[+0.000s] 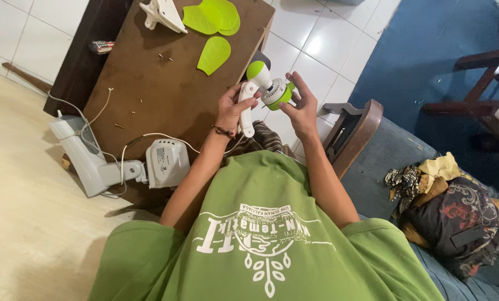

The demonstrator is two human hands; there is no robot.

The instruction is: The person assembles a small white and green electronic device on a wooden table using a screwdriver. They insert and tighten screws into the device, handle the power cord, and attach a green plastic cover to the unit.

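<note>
Sitting low in a green shirt (266, 245), the person holds a small white and green fan motor unit (263, 89) up before the chest. The left hand (231, 108) is clenched around its white handle, whose long axis runs from about 7 o'clock up to 1 o'clock. The right hand (303, 106) stands at 3 o'clock of the round head, fingers spread and only touching it. Farther, at 12 o'clock, green blades (213, 25) lie on the brown table (160, 89).
</note>
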